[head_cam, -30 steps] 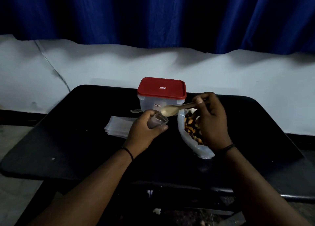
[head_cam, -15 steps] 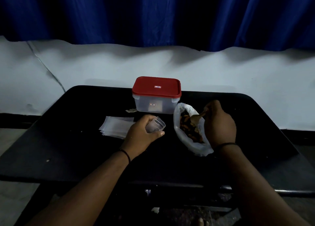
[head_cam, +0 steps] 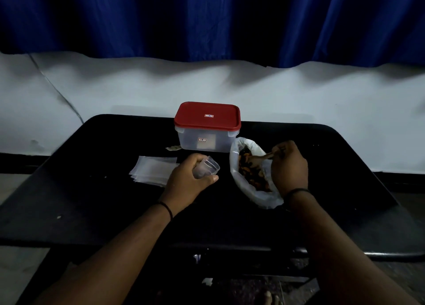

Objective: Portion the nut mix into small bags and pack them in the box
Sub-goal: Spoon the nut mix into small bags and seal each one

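A clear box with a shut red lid (head_cam: pixel 207 116) stands at the back middle of the black table (head_cam: pixel 92 201). Just right of it lies an open white plastic bag (head_cam: pixel 259 194) of brown nut mix (head_cam: pixel 253 175). My right hand (head_cam: pixel 288 166) grips a wooden spoon (head_cam: pixel 258 158) whose bowl dips into the nuts. My left hand (head_cam: pixel 186 178) holds a small clear plastic cup (head_cam: pixel 207 169), tilted with its mouth toward the bag. A stack of small clear bags (head_cam: pixel 153 170) lies flat to the left of that hand.
A small scrap of paper (head_cam: pixel 173 147) lies by the box's left corner. Behind the table are a white wall and a blue curtain (head_cam: pixel 207 21). The table's front edge runs just below my forearms, with floor beneath.
The spoon, held above the cup a second ago, has swung right and down into the nut bag. My left hand and the cup stayed in place.
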Motion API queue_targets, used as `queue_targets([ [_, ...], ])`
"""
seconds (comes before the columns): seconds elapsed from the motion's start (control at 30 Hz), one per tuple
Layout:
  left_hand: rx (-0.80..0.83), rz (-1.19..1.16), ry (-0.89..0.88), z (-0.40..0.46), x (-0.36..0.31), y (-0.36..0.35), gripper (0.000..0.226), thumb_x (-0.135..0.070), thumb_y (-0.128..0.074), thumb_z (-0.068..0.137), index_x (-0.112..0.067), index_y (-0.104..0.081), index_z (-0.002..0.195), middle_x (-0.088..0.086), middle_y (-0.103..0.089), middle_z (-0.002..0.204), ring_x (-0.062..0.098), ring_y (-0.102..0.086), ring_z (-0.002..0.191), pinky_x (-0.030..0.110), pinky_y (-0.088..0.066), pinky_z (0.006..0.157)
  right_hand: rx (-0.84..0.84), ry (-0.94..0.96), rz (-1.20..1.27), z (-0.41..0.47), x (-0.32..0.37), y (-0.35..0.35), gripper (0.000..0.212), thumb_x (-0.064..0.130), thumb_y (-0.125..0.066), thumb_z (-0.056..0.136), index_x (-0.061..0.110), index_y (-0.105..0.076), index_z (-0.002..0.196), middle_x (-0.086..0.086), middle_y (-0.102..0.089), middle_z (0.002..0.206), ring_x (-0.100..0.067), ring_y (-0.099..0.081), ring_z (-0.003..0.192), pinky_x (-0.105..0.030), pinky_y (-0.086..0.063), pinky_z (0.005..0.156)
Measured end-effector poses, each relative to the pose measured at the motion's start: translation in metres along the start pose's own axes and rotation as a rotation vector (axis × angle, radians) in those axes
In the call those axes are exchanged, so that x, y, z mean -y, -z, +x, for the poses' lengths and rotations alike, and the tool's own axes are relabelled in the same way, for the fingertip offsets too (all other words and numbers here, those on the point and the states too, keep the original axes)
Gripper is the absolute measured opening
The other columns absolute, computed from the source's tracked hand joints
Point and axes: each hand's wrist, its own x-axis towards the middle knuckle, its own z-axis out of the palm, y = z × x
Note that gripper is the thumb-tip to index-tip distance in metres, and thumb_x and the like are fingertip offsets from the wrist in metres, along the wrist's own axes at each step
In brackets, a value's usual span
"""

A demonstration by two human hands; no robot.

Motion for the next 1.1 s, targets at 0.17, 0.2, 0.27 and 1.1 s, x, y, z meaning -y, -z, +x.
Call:
queue_targets([
  [0.17,-0.006,0.002,-0.008,0.000,0.002,0.000,0.043,-0.025,-0.082,0.077,-0.026,-0.062,0.114,-0.015,-0.068,0.100,-0.005,-0.063,0.089,0.023,-0.054,0.081,-0.031,-0.126,0.070,0.009,-0.010,0.002,0.017,0.019,-0.051,0.098,0.009,-0.064,0.102,-0.014,-0.068,0.102,-0.032,-0.062,0.099,-0.024,-0.034,0.072],
  [0.2,-0.009,0.000,-0.008,0.000,0.002,0.000,0.042,-0.025,-0.082,0.077,-0.026,-0.062,0.114,-0.015,-0.068,0.100,-0.006,-0.063,0.089,0.022,-0.054,0.081,-0.034,-0.127,0.072,0.010,-0.010,0.002,0.017,0.020,-0.052,0.098,0.010,-0.064,0.102,-0.013,-0.068,0.102,-0.032,-0.062,0.099,-0.023,-0.033,0.071],
  [0.27,-0.015,-0.004,-0.013,0.001,0.001,0.000,0.043,-0.024,-0.082,0.077,-0.025,-0.062,0.115,-0.016,-0.067,0.100,-0.006,-0.063,0.090,0.021,-0.053,0.081,-0.039,-0.121,0.072,0.009,-0.009,0.000,0.017,0.021,-0.052,0.098,0.010,-0.064,0.102,-0.012,-0.069,0.102,-0.030,-0.062,0.098,-0.022,-0.032,0.070],
  [1.1,-0.020,-0.020,-0.026,0.004,0.005,0.000,0.041,-0.026,-0.081,0.077,-0.029,-0.060,0.112,-0.014,-0.070,0.101,-0.001,-0.066,0.092,0.024,-0.053,0.082,-0.074,-0.068,0.066,0.007,-0.003,0.007,0.012,0.014,-0.049,0.096,0.016,-0.060,0.102,-0.001,-0.062,0.089,-0.020,-0.054,0.079,-0.028,-0.040,0.070],
])
